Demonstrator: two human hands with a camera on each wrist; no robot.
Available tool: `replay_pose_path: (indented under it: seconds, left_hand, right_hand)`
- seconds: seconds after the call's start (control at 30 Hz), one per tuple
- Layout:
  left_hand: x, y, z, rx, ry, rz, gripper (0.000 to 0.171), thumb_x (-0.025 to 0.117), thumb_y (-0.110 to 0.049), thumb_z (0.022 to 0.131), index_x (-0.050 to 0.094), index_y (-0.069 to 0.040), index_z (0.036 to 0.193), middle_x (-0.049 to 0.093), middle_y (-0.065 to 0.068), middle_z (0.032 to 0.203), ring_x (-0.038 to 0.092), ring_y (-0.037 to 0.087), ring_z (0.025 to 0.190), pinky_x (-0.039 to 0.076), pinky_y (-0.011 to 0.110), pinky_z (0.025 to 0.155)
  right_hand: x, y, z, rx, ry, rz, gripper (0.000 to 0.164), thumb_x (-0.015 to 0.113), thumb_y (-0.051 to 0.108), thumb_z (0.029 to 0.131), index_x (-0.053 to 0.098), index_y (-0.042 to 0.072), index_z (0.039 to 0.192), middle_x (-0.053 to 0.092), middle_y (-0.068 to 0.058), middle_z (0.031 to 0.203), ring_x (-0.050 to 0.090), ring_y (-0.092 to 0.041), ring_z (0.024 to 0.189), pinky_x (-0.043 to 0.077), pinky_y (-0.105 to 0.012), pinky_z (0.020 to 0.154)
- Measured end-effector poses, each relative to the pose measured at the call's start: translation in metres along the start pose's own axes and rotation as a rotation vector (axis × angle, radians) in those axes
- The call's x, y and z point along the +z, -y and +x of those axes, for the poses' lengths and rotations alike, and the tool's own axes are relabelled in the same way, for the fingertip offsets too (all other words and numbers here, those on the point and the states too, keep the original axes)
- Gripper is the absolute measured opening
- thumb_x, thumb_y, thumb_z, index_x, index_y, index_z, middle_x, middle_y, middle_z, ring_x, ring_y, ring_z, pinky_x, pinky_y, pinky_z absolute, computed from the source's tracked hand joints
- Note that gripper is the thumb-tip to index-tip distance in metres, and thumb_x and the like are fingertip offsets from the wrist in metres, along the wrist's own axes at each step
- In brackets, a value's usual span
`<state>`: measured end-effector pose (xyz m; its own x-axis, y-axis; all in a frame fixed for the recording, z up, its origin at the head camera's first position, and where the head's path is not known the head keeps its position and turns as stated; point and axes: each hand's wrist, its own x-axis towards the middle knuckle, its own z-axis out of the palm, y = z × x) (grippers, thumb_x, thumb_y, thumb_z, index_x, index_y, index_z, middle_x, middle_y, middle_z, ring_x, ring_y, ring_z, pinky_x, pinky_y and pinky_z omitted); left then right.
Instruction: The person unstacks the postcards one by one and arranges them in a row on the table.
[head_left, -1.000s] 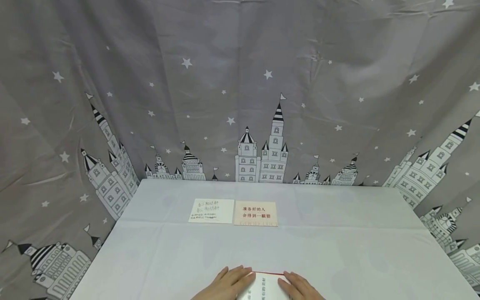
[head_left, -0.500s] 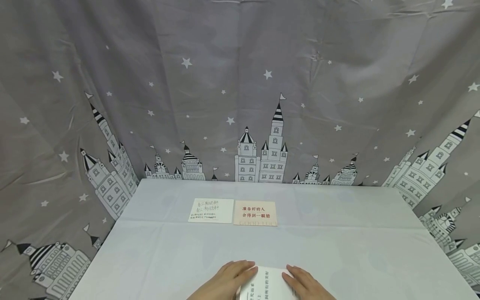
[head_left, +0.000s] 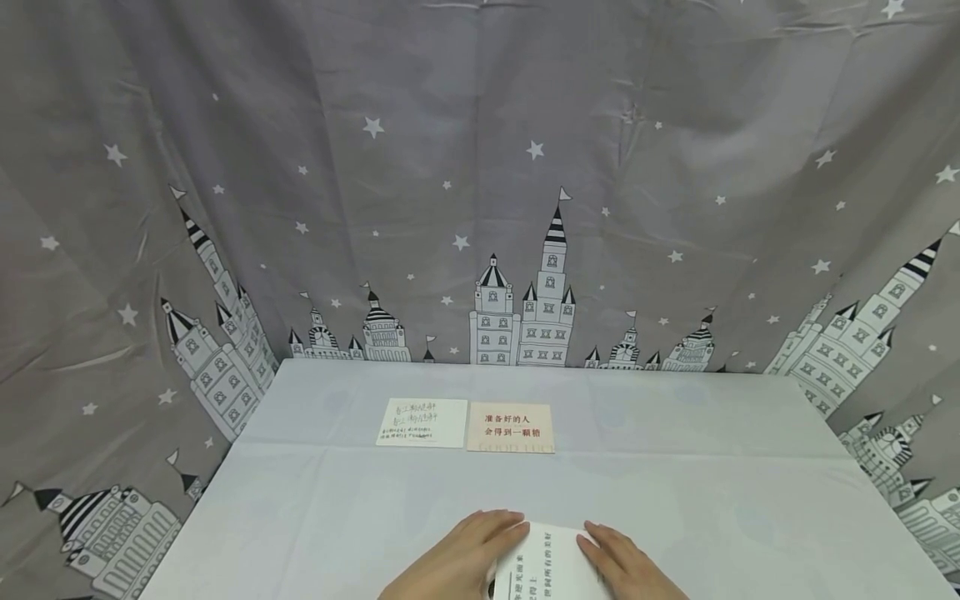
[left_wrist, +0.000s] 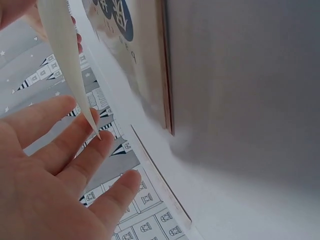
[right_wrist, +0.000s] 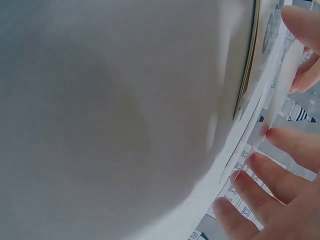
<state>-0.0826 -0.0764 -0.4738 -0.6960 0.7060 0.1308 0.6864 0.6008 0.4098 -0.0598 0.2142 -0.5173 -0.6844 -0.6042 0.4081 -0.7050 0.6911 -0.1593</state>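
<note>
Both hands hold a white card point(head_left: 551, 562) printed with dark lines of characters, at the front of the table in the head view. My left hand point(head_left: 472, 554) grips its left edge and my right hand point(head_left: 626, 558) its right edge. In the left wrist view the card point(left_wrist: 65, 50) is seen edge-on and bowed, between the thumb and the spread fingers point(left_wrist: 87, 160). On the right, the fingers point(right_wrist: 270, 185) touch the card's far side. A pale brown stack of cards point(left_wrist: 145, 60), with dark blue circles printed on top, lies close to the hands.
Farther back on the white table point(head_left: 675, 483) lie a white handwritten card point(head_left: 423, 422) and, next to it, a cream card point(head_left: 512, 427) with red characters. A grey curtain point(head_left: 420, 208) printed with castles and stars rises behind the table and along its sides.
Both hands have shifted slightly forward and to the right, carrying the white card along. More of its printing shows now. The red edge seen behind it one second ago is out of sight.
</note>
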Motion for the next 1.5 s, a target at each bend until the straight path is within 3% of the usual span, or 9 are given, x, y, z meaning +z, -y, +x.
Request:
replay_pose_path:
  seconds: [0.2, 0.33, 0.5, 0.63, 0.77, 0.93, 1.2, 1.5]
  left_hand:
    - [0.000, -0.002, 0.009, -0.007, 0.022, 0.003, 0.096, 0.054, -0.078, 0.074, 0.041, -0.014, 0.146, 0.038, -0.003, 0.146, 0.039, 0.018, 0.130, 0.039, 0.038, 0.104]
    - [0.000, -0.001, 0.016, 0.038, 0.017, 0.044, 0.088, 0.068, -0.060, 0.077, 0.041, -0.012, 0.145, 0.039, 0.000, 0.146, 0.038, 0.019, 0.131, 0.034, 0.039, 0.108]
    - [0.003, 0.000, 0.026, 0.088, 0.004, 0.115, 0.087, 0.079, -0.040, 0.070, 0.043, -0.010, 0.143, 0.042, 0.001, 0.144, 0.039, 0.018, 0.130, 0.032, 0.042, 0.109]
    - [0.004, 0.001, 0.033, 0.126, -0.016, 0.167, 0.087, 0.081, -0.041, 0.068, 0.046, -0.008, 0.140, 0.045, 0.004, 0.141, 0.042, 0.019, 0.128, 0.036, 0.042, 0.106]
    - [0.005, 0.001, 0.038, 0.127, -0.003, 0.161, 0.087, 0.082, -0.040, 0.068, 0.046, -0.008, 0.140, 0.045, 0.005, 0.141, 0.042, 0.019, 0.129, 0.036, 0.042, 0.106]
    - [0.006, 0.002, 0.047, 0.121, 0.015, 0.164, 0.089, 0.082, -0.042, 0.068, 0.046, -0.007, 0.141, 0.046, 0.005, 0.141, 0.042, 0.019, 0.129, 0.035, 0.041, 0.107]
    - [0.006, 0.004, 0.065, 0.073, 0.063, 0.168, 0.090, 0.081, -0.043, 0.070, 0.042, -0.008, 0.144, 0.042, 0.005, 0.145, 0.039, 0.020, 0.132, 0.031, 0.042, 0.110]
    - [0.004, 0.006, 0.080, 0.071, 0.062, 0.193, 0.087, 0.080, -0.041, 0.071, 0.043, -0.009, 0.143, 0.042, 0.005, 0.144, 0.038, 0.019, 0.132, 0.031, 0.042, 0.110]
  right_hand:
    - [-0.007, -0.005, 0.001, 0.047, 0.054, 0.017, 0.092, 0.067, 0.069, 0.071, 0.054, 0.001, 0.132, 0.051, -0.014, 0.132, 0.053, -0.031, 0.114, 0.055, -0.041, 0.080]
    - [-0.013, -0.008, 0.004, 0.073, 0.067, 0.014, 0.098, 0.065, 0.074, 0.068, 0.055, 0.000, 0.131, 0.052, -0.015, 0.132, 0.053, -0.031, 0.114, 0.054, -0.043, 0.081]
    - [-0.020, -0.010, 0.005, 0.119, 0.098, 0.008, 0.104, 0.062, 0.079, 0.065, 0.055, -0.001, 0.131, 0.051, -0.015, 0.133, 0.052, -0.031, 0.116, 0.054, -0.044, 0.082]
    - [-0.023, -0.012, 0.005, 0.169, 0.143, 0.017, 0.106, 0.061, 0.081, 0.064, 0.054, 0.000, 0.133, 0.050, -0.014, 0.135, 0.051, -0.031, 0.119, 0.053, -0.045, 0.084]
    - [-0.026, -0.015, 0.005, 0.205, 0.191, 0.038, 0.105, 0.061, 0.079, 0.066, 0.052, 0.000, 0.135, 0.049, -0.014, 0.135, 0.050, -0.032, 0.119, 0.053, -0.047, 0.084]
    - [-0.033, -0.020, 0.008, 0.227, 0.243, 0.060, 0.097, 0.067, 0.068, 0.070, 0.049, -0.001, 0.136, 0.047, -0.015, 0.136, 0.048, -0.034, 0.121, 0.051, -0.049, 0.088]
    - [-0.045, -0.030, 0.016, 0.309, 0.324, 0.135, 0.090, 0.081, 0.038, 0.069, 0.044, -0.002, 0.140, 0.040, -0.016, 0.143, 0.041, -0.036, 0.128, 0.043, -0.053, 0.097]
    - [-0.046, -0.041, 0.018, 0.273, 0.250, 0.092, 0.086, 0.083, 0.031, 0.066, 0.047, -0.001, 0.137, 0.043, -0.015, 0.141, 0.044, -0.034, 0.126, 0.042, -0.050, 0.099]
